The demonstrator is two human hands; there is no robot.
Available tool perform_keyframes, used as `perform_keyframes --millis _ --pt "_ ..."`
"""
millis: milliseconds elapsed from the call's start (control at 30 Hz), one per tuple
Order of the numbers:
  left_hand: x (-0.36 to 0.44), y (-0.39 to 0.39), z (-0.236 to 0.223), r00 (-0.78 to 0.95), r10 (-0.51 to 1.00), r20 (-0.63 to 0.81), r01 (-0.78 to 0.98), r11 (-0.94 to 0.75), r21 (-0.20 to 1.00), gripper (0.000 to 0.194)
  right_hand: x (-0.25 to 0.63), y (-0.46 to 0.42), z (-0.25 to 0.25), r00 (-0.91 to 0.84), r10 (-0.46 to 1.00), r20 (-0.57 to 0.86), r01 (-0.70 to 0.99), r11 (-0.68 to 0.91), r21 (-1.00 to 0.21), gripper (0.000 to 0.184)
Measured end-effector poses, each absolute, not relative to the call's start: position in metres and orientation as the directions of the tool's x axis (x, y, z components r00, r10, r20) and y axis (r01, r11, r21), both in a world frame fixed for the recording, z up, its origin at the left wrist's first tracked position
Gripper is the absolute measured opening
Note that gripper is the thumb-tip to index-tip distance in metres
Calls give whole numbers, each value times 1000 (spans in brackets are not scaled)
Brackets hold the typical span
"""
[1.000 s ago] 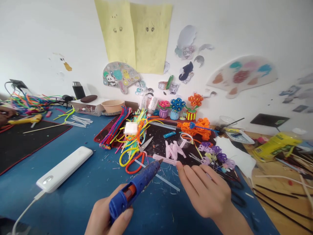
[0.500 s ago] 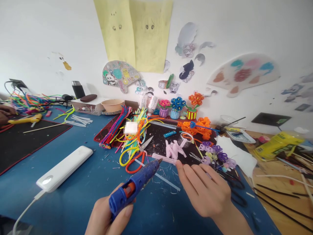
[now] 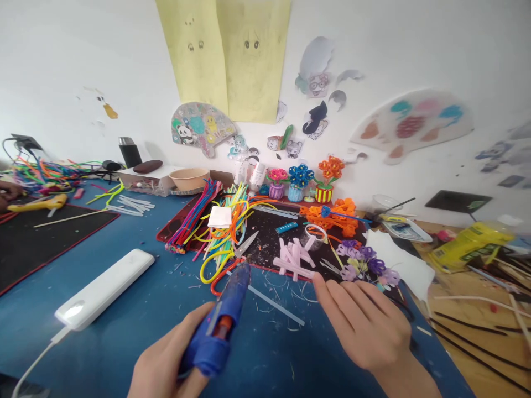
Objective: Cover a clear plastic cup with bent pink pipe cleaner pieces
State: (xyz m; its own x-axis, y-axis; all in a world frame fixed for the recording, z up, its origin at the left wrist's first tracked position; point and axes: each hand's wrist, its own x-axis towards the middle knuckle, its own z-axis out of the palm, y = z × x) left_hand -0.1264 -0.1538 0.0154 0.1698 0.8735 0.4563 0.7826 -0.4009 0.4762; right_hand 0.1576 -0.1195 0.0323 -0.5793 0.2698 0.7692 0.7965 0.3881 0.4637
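My left hand is wrapped round a blue hot glue gun, its nozzle pointing up and away from me, near the scissors. My right hand pinches the end of a light pink pipe cleaner strip between thumb and forefinger. The strip points left, in front of a pile of short pink pieces; whether it touches them I cannot tell. The nozzle is apart from the strip. A clear glue stick lies on the blue table between my hands.
Bundled pipe cleaners lie behind the scissors. Purple flowers lie to the right, near a white sheet. A white power bank with a cable is on the left. Potted craft flowers stand by the wall. Another person's hand shows far left.
The glue gun has moved left, away from the pink strip, and its nozzle now points more straight ahead. My right hand has shifted right with the strip.
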Motion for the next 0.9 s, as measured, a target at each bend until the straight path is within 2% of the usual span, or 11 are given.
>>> perform_keyframes --millis 167,300,433,533,667,733,800,900 --pt "-110 -135 -18 310 870 383 858 -430 281 34 176 -123 21 -555 323 766 823 348 449 11" --pt "-88 -117 -51 364 866 342 909 -411 73 30 195 -127 12 -567 400 720 823 319 470 13" --pt "-69 -109 -45 350 890 291 937 -335 -101 32 215 -129 6 -487 504 713 873 256 416 14" --pt "-45 -93 -7 367 873 322 930 -340 -141 33 230 -125 3 -439 575 691 895 208 395 23" --pt "10 -33 39 543 773 329 838 -523 -154 35 242 -113 3 -450 640 622 878 188 441 29" --pt "37 5 44 678 640 361 724 -667 -177 33 246 -107 4 -446 681 580 870 179 459 27" --pt "58 35 39 784 523 334 600 -777 -191 31 247 -102 5 -432 713 552 870 168 464 25" --pt "71 57 28 823 469 320 544 -813 -209 21 249 -96 7 -427 738 522 864 162 477 22"
